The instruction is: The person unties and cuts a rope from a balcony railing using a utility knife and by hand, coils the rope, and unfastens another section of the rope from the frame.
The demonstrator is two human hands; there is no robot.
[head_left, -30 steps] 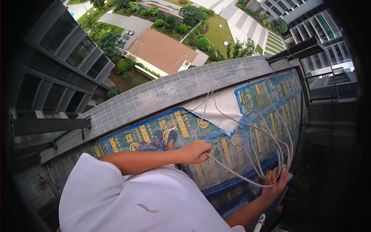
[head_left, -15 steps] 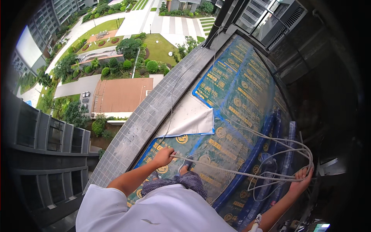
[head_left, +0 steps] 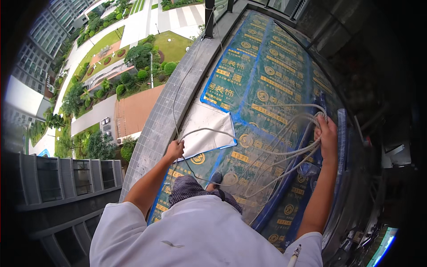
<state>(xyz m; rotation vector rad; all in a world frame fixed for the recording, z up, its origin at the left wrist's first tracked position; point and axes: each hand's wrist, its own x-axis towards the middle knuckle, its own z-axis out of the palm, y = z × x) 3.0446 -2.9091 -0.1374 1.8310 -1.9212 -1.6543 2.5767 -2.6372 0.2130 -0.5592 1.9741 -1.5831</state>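
Observation:
Several loops of pale rope [head_left: 209,129] hang in my right hand [head_left: 328,135], whose fingers are wrapped round them beside the blue-wrapped lengths. My left hand [head_left: 175,150] is closed on another part of the same rope, near the tiled ledge. Between the hands the rope sags in loose curves above the green floor sheet [head_left: 267,102], which has gold print and blue tape. A thinner line runs from my left hand's area up along the ledge toward a dark post [head_left: 209,20]. One corner of the sheet lies folded over, showing a white face [head_left: 204,122].
On my left a grey tiled ledge [head_left: 153,120] drops off to a garden and paving far below. Long wrapped lengths [head_left: 341,129] lie along the right side. A shod foot [head_left: 216,178] stands on the sheet. Dark clutter fills the lower right.
My right hand has swung up and inward, carrying the rope loops off the right side. The stretch between my hands has gone from taut to slack. My left hand has moved slightly left and up.

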